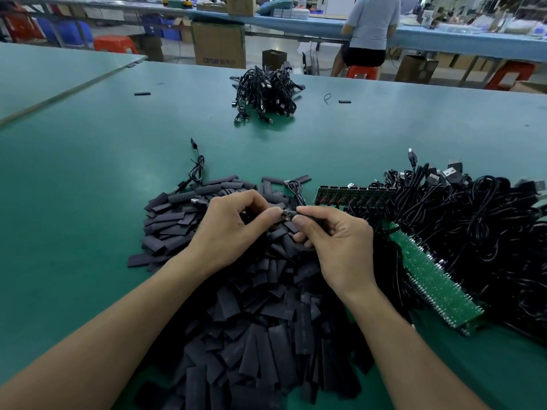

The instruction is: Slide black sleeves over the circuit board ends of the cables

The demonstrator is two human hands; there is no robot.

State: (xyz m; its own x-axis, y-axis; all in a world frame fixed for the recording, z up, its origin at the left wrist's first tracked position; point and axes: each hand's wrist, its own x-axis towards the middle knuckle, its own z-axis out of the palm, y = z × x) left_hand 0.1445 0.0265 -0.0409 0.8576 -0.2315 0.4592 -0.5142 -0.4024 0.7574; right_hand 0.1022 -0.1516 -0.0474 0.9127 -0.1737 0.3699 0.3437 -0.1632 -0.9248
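Head view, one station; left hand [236, 229] and right hand [334, 250] meet above a heap of loose black sleeves [251, 321] that spreads over the near centre of the green worktop [88, 179]; the left thumb and forefinger are closed in a pinch on a small circuit board end [285, 215], the other left fingers curled under; the right thumb and forefinger are clamped on a black piece [306, 213] touching that board end on its right side; whether this piece is a sleeve or the cable itself cannot be told; a thin looped cable [297, 189] shows just behind the hands, and its link to the held item is hidden. To the right lies a large tangle of black cables [473, 232] with plug ends pointing up and away; a green strip of joined circuit boards [438, 279] rests at its near edge, and a second row of boards [355, 193] lies at its far left edge. One coiled cable [196, 170] lies at the far left edge of the sleeve heap; a separate cable pile [266, 93] sits well apart at the far side of the worktop, with a single sleeve [142, 93] to its left. Beyond, a person [370, 25] sits at another bench, back turned.
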